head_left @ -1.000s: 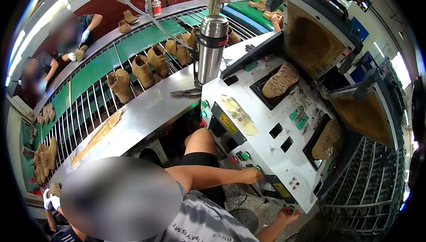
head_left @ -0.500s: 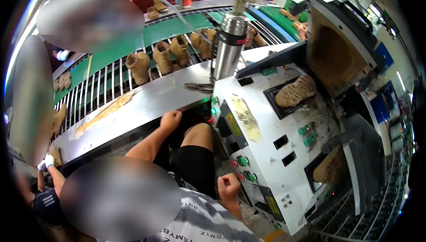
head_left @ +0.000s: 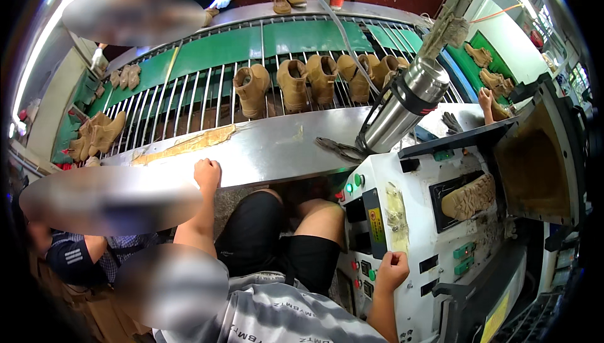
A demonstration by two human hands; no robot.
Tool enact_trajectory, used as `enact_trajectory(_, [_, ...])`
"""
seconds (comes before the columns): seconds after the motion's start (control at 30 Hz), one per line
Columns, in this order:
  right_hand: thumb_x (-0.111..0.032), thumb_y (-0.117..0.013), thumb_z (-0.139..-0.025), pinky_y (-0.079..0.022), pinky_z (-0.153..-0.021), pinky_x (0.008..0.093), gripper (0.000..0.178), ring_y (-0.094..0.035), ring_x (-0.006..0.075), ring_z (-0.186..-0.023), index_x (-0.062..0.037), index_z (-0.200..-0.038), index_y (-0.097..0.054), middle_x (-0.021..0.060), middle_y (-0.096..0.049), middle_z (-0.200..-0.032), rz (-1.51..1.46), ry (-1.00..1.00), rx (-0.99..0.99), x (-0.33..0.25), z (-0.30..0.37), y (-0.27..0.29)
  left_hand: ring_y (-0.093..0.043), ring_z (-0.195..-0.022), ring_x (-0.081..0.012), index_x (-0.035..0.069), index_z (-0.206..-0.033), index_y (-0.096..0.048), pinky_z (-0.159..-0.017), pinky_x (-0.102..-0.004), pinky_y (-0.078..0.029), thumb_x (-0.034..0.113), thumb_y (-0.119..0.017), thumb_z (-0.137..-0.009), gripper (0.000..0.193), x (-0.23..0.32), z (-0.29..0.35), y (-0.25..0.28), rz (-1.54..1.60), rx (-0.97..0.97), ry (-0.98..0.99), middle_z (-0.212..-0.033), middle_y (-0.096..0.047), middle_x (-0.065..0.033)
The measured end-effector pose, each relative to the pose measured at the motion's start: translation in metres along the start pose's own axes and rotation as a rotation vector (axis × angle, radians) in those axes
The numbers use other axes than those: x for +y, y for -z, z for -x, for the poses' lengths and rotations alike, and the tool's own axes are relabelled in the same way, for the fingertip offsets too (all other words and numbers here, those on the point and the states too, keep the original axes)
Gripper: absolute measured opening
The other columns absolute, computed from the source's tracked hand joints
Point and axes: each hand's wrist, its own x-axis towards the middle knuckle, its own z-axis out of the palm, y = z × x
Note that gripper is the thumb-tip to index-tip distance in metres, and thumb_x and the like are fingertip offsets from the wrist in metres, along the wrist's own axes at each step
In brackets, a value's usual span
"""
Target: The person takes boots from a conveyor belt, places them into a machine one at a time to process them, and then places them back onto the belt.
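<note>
My left hand point(head_left: 207, 174) is closed, its knuckles at the front edge of the steel bench point(head_left: 277, 148). My right hand point(head_left: 391, 272) is curled into a fist beside the front panel of a white machine point(head_left: 415, 214), close to its green and red buttons. Nothing shows in either hand, though the palms are hidden. On the machine's upper station lies a tan boot point(head_left: 470, 197) on its side, under a raised lid with a brown pad point(head_left: 530, 160). Lower down, a black-framed lid point(head_left: 487, 293) covers the second station, and no boot shows there.
Several tan boots point(head_left: 292, 85) stand on the roller conveyor point(head_left: 189, 107) beyond the bench. A steel flask point(head_left: 409, 107) and dark pliers point(head_left: 340, 149) sit near the machine. Co-workers are at the left and far side; another person's hand point(head_left: 486, 101) shows at the right.
The view has swung left. My left hand has moved from over my lap to the bench edge, and my right hand has risen beside the machine's panel. The lower station's boot no longer shows.
</note>
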Motion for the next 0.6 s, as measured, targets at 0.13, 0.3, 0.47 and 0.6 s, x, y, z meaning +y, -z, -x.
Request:
enact_trajectory(0.13, [-0.006,-0.063,-0.081,-0.038,-0.05,0.0299,0.016,-0.046,0.0119,-0.052,-0.0012,-0.07,-0.053,0.0022,-0.05,-0.058,-0.047,0.02,-0.024,-0.006,-0.009,-0.005,-0.058,-0.085,-0.0342,0.002,-0.071,-0.061,-0.075,-0.045,-0.047,0.022,-0.054,-0.082,0.024,0.005,0.002,0.001,0.068,0.046,0.048,-0.082,-0.061,-0.0152])
enact_trajectory(0.3, [-0.002,-0.062,-0.083,-0.037,-0.054,0.0227,0.01,-0.042,0.0082,-0.059,-0.0008,-0.076,-0.055,-0.0002,-0.05,-0.067,-0.183,0.228,0.175,-0.016,-0.05,-0.011,-0.057,-0.086,-0.0332,0.002,-0.072,-0.061,-0.075,-0.046,-0.047,0.024,-0.052,-0.084,0.026,0.007,-0.002,0.0,0.088,-0.017,-0.035,-0.083,-0.061,-0.0141])
enact_trajectory(0.47, [-0.032,-0.069,-0.083,-0.043,-0.093,0.0381,0.068,-0.046,0.026,-0.113,-0.0022,-0.135,-0.038,0.016,-0.045,-0.125,0.074,0.061,0.456,-0.035,-0.183,0.012,-0.058,-0.084,-0.0352,0.001,-0.072,-0.062,-0.074,-0.0471,-0.047,0.023,-0.053,-0.084,0.027,0.0,-0.007,0.004,0.111,-0.048,-0.028,-0.083,-0.061,-0.0152])
enact_trajectory(0.6, [-0.054,-0.073,-0.072,-0.037,-0.105,0.0489,0.101,-0.032,0.0381,-0.136,-0.0042,-0.146,-0.026,0.024,-0.029,-0.149,0.384,-0.345,0.322,-0.037,-0.246,0.025,-0.057,-0.085,-0.034,0.002,-0.072,-0.062,-0.074,-0.0459,-0.047,0.023,-0.052,-0.084,0.026,0.0,-0.008,0.004,0.12,-0.034,-0.04,-0.083,-0.061,-0.0142])
